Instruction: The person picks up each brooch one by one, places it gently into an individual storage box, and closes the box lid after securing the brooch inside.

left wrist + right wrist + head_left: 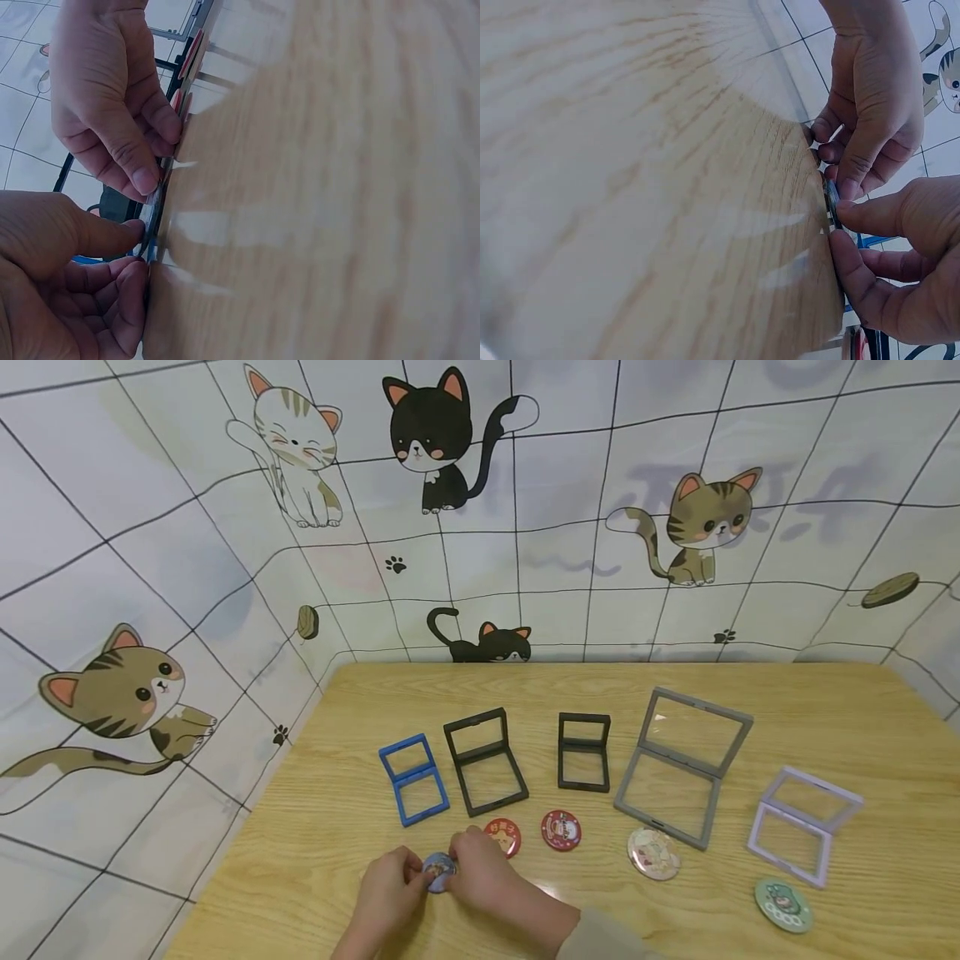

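Note:
A round blue badge (pixel 438 872) with a picture on it lies low over the wooden table (pixel 285 860), between my two hands. My left hand (pixel 388 889) pinches its left edge with thumb and fingers. From the other side, my right hand (pixel 483 875) grips the right edge. The left wrist view shows the badge edge-on (pixel 154 214), close along the tabletop, with both thumbs on it. Just beyond my right hand lies a red badge (pixel 506 835), partly covered by the fingers. Opposite the hands, a blue hinged frame (pixel 422 797) stands propped open.
Farther right lie another red badge (pixel 561 830), a cream badge (pixel 654 853) and a green badge (pixel 783 905). Behind them stand a large black frame (pixel 491 749), a small black frame (pixel 583 746), a grey frame (pixel 678 762) and a lilac frame (pixel 793 824). A cat-print wall covering (pixel 562 552) borders the table.

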`<state>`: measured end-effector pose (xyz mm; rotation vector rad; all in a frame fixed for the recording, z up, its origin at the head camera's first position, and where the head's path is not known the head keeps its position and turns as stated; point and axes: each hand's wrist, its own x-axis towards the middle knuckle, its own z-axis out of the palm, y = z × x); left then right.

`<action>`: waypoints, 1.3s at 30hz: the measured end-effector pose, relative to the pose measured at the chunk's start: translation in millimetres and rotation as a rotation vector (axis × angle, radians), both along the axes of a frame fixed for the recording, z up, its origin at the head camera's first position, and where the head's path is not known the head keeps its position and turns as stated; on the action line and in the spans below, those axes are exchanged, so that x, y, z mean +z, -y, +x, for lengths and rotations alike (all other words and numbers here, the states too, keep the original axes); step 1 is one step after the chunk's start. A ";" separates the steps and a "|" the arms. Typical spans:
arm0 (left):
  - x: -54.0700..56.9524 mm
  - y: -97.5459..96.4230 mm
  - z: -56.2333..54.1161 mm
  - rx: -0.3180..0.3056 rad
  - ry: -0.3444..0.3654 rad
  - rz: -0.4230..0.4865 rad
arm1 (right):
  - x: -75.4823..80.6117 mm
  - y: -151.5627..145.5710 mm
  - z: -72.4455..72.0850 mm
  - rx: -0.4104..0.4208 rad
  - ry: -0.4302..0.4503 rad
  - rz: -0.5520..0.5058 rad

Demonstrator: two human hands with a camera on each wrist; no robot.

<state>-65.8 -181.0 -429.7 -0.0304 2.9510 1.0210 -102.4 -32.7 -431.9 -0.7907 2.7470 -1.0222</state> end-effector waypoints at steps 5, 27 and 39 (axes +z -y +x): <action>0.7 -0.8 1.7 -0.013 0.009 0.027 | 1.2 0.9 -1.0 0.007 0.030 -0.018; 8.3 14.0 -11.8 -0.051 0.210 0.318 | -1.3 5.4 -22.8 -0.021 0.298 -0.275; 15.7 14.7 -26.9 0.015 0.210 0.487 | 11.8 11.2 -34.0 -0.107 0.398 -0.416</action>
